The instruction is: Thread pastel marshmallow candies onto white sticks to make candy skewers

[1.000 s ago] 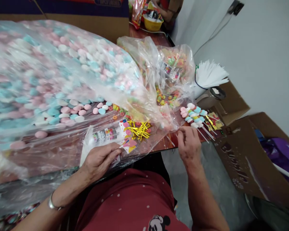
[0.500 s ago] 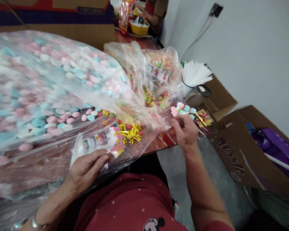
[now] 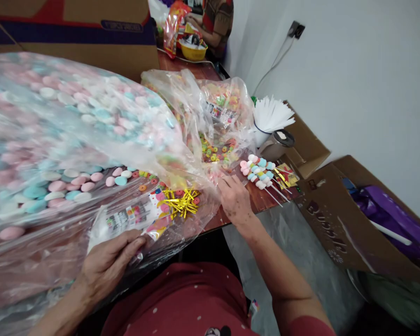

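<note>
My left hand (image 3: 115,259) is closed on the near edge of a clear printed plastic bag (image 3: 126,214), thumb on top. The bag lies on the plastic sheeting, its colourful end towards gold twist ties (image 3: 182,201). My right hand (image 3: 234,196) rests at the table's front edge, over the crumpled end of a clear plastic bag. Its fingers reach forward, slightly apart, and I see nothing held in them; what lies beneath is hidden. To its right lie several marshmallow skewers (image 3: 261,172) with white sticks pointing towards me. Ring-shaped gummies (image 3: 217,151) lie beyond.
A huge clear bag of pink, blue and white marshmallows (image 3: 80,112) fills the left. A cup of white paper strips (image 3: 271,114) and a lidded mug (image 3: 278,144) stand at the right. An open cardboard box (image 3: 322,224) sits beyond the edge. Another person (image 3: 219,25) works behind.
My right hand has moved left from the marshmallow skewers to the plastic bag's end, leaving the skewers on the table. The left hand keeps its hold on the printed bag. The view has shifted slightly.
</note>
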Tool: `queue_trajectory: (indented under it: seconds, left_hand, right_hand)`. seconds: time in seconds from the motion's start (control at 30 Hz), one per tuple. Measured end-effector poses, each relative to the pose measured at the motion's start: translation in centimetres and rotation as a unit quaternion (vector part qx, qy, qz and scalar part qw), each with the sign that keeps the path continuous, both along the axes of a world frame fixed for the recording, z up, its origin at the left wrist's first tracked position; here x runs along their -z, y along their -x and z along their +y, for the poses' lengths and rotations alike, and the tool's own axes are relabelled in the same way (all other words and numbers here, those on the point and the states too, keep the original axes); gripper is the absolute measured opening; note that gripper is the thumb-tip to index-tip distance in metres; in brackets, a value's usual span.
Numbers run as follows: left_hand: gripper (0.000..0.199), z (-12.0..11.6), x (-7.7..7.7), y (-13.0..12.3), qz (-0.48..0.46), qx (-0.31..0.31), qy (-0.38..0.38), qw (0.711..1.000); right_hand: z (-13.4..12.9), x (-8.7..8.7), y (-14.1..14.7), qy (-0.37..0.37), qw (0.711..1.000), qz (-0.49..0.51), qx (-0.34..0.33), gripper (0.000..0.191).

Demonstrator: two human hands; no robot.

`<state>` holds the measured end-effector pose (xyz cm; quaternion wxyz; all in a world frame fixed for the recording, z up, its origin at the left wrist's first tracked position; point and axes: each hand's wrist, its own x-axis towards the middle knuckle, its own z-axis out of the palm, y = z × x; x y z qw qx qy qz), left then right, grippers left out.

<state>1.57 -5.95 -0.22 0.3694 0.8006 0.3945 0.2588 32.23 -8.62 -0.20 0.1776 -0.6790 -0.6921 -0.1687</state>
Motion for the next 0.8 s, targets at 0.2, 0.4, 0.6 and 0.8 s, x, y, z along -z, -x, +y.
queue_trajectory:
  seconds: [0.2,0.4,0.6,0.8]
  left_hand:
    - [0.036,0.0,0.8,0.0,0.022,0.018,-0.003,1.000]
    - [0.031,0.1,0.8,0.9,0.032,-0.019,-0.002,0.999]
    - [0.031,0.3,0.8,0.4,0.018,-0.022,-0.003,1.000]
    - [0.035,0.1,0.3,-0.7,0.000,0.002,-0.015,1.000]
  right_hand:
    - [-0.8,0.7,1.1,-0.056,0.998,0.015,0.000,0.028]
    - [-3.5,0.6,-3.5,-0.144,0.987,0.070,0.022,0.026]
    - [-4.9,1.0,-9.6,-0.095,0.990,0.063,0.086,0.020]
    - [0.2,1.4,-7.7,0.075,0.997,0.005,-0.010,0.026]
